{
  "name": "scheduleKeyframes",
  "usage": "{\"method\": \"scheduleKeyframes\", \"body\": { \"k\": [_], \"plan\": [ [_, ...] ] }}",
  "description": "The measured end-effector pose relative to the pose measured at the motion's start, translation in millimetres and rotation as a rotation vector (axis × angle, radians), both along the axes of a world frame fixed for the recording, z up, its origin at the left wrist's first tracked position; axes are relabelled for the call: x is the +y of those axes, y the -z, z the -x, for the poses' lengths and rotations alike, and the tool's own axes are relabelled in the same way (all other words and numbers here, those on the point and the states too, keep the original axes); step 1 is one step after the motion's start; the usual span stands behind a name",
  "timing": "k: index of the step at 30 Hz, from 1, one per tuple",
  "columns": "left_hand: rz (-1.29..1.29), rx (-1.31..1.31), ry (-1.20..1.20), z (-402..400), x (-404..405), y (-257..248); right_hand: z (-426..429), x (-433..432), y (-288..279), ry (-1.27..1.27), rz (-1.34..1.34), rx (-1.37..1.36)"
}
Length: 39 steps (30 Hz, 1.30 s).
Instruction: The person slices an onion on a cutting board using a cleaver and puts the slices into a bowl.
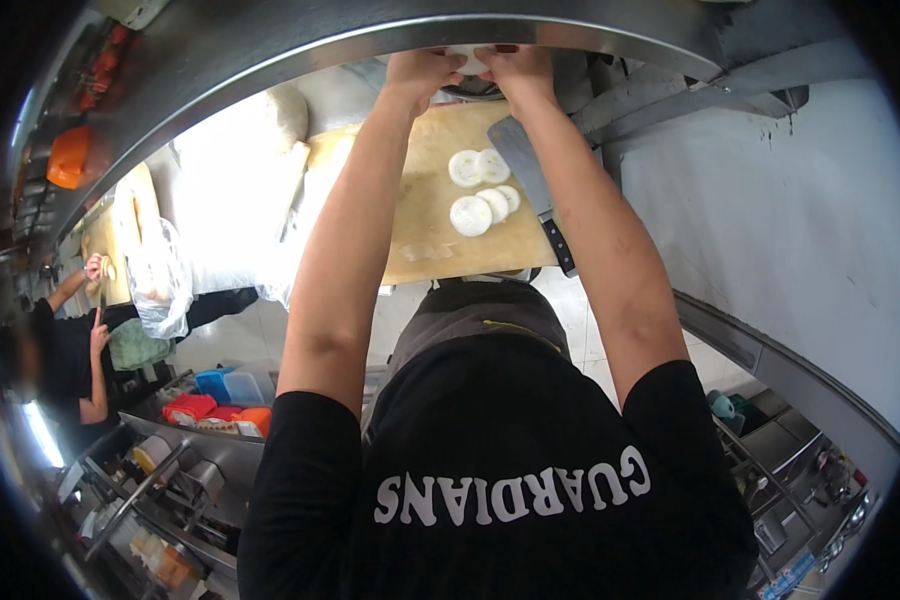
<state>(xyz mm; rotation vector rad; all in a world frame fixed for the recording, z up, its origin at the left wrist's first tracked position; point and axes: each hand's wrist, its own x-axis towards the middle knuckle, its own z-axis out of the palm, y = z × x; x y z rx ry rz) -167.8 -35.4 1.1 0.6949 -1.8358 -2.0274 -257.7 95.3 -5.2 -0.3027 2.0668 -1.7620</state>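
Note:
Both my hands are stretched forward, partly under a steel shelf edge. My left hand [424, 75] and my right hand [519, 71] grip a white round vegetable piece [468, 60] between them, over a dark round container [471, 91] at the far end of the board. The shelf hides part of the hands and the piece. Several round white vegetable slices [471, 215], probably radish, lie in two overlapping groups on the cutting board [427, 202]. A wide-bladed kitchen knife [523, 161] with a black riveted handle rests along the board's right edge, partly beneath my right forearm.
The steel shelf [495, 30] crosses above my hands. A pale wall panel [765, 210] stands on the right. Plastic-wrapped goods [154, 262] lie left of a glaring bright area. Farther left, a co-worker [64, 360] holds a knife over another board. Coloured plastic containers [221, 390] sit behind.

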Motion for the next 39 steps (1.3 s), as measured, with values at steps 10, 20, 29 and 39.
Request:
{"method": "scheduleKeyframes", "body": {
  "k": [10, 20, 29, 39],
  "plan": [
    [0.719, -0.235, -0.005, 26, 1, -5, 30, -10, 36, 0.031, -0.286, 0.44],
    [1.084, -0.24, -0.14, 27, -28, 40, 22, -23, 24, 0.131, -0.191, 0.757],
    [0.357, -0.172, -0.164, -154, -49, -22, -112, 3, -7, -0.22, 0.156, 0.086],
    [0.695, -0.518, -0.132, -268, -46, 28, -154, 58, 40, -0.261, -0.344, 0.56]
  ]
}}
